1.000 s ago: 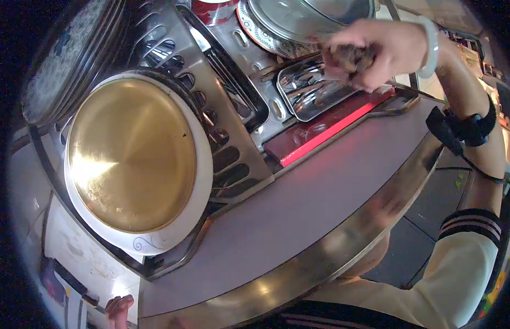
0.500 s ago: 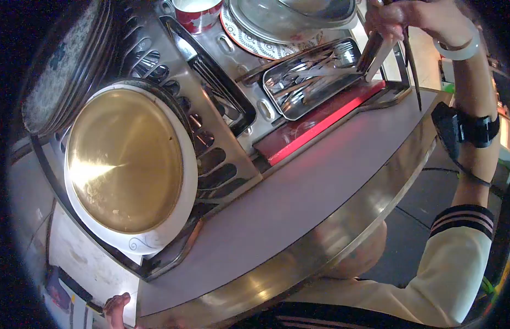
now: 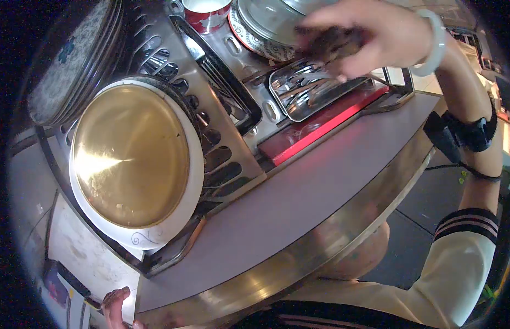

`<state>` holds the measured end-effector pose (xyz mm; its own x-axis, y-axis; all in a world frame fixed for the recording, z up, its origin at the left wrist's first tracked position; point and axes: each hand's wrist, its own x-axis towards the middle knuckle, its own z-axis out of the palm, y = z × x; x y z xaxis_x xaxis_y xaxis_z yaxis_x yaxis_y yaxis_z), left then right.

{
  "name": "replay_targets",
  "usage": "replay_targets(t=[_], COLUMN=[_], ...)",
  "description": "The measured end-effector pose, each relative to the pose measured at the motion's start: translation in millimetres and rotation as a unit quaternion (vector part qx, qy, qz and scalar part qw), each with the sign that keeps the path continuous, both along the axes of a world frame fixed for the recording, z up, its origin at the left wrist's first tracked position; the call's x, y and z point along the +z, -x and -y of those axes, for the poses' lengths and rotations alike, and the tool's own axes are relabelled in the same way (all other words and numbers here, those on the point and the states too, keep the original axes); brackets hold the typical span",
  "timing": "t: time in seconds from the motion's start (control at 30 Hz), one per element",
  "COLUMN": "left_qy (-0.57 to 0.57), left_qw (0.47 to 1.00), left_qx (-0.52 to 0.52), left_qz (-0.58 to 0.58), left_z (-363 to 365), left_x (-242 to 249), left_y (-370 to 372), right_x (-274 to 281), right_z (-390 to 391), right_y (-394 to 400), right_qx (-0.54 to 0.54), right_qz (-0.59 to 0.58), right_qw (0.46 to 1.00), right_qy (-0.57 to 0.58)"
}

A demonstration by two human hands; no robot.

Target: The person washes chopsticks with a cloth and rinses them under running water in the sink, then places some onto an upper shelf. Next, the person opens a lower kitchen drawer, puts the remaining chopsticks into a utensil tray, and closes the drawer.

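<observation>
My right hand, smeared by motion, is over the steel cutlery tray. Its fingers are closed round a dark bundle, which looks like chopsticks seen end-on and blurred. Forks and spoons lie in the tray below, partly hidden by the hand. Along the tray's near side runs a flat red box. At the bottom left, only the fingers of my left hand show, apart and with nothing visible in them, beside the counter's corner.
A gold-coloured round lid or pan lies over a white bowl on the left. Plates stand upright behind it. A slotted steel rack, a black-rimmed tray, a red-and-white cup and stacked bowls fill the back.
My right hand has moved left and slightly down, over the cutlery tray, and the chopsticks have turned from hanging down to end-on. The left hand has barely moved.
</observation>
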<state>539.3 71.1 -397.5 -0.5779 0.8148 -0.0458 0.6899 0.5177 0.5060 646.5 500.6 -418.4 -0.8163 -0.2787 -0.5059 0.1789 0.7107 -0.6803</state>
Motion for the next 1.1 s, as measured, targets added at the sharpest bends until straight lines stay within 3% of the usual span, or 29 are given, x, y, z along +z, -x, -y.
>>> replay_targets(t=[0.07, 0.17, 0.37, 0.47, 0.57, 0.67, 0.83, 0.93, 0.97, 1.1], left_qy=[-0.003, -0.005, -0.008, 0.029, 0.005, -0.037, -0.038, -0.023, -0.023, -0.016], left_qw=[1.000, 1.000, 1.000, 0.996, 0.998, 0.998, 0.998, 0.999, 0.999, 0.999], left_qx=[-0.001, 0.003, 0.022, 0.080, 0.053, -0.003, -0.001, 0.005, 0.006, 0.002], left_qz=[0.001, -0.002, 0.017, 0.014, 0.020, 0.045, 0.048, 0.043, 0.043, 0.047], left_z=[0.7, 0.2, 9.0, 24.7, 15.3, 5.2, 5.8, 4.7, 5.4, 8.6], left_x=[0.0, 0.6, -2.0, -5.1, -3.3, -1.1, 0.9, 1.9, 2.1, 2.8], left_y=[0.2, -1.2, 1.2, -4.6, -6.0, 0.6, 3.7, -1.9, -3.0, -3.1], right_x=[-32.1, -47.5, -96.3, -99.3, -92.6, -110.2, -125.9, -129.4, -137.6, -155.7], right_z=[13.3, 34.8, 41.3, 35.8, 48.9, 52.2, 58.2, 63.5, 60.3, 49.2], right_y=[-7.2, 4.5, -1.2, -0.6, 15.2, 18.8, 29.6, 28.9, 24.2, 18.4], right_qx=[0.043, 0.072, 0.099, 0.105, 0.073, 0.091, 0.078, 0.101, 0.103, 0.160], right_qz=[-0.152, 0.011, 0.072, 0.069, 0.067, 0.005, 0.032, 0.014, -0.040, -0.037], right_qw=[0.986, 0.992, 0.983, 0.986, 0.957, 0.933, 0.934, 0.928, 0.922, 0.918], right_qy=[-0.062, -0.107, -0.136, -0.112, -0.272, -0.349, -0.347, -0.358, -0.371, -0.361])
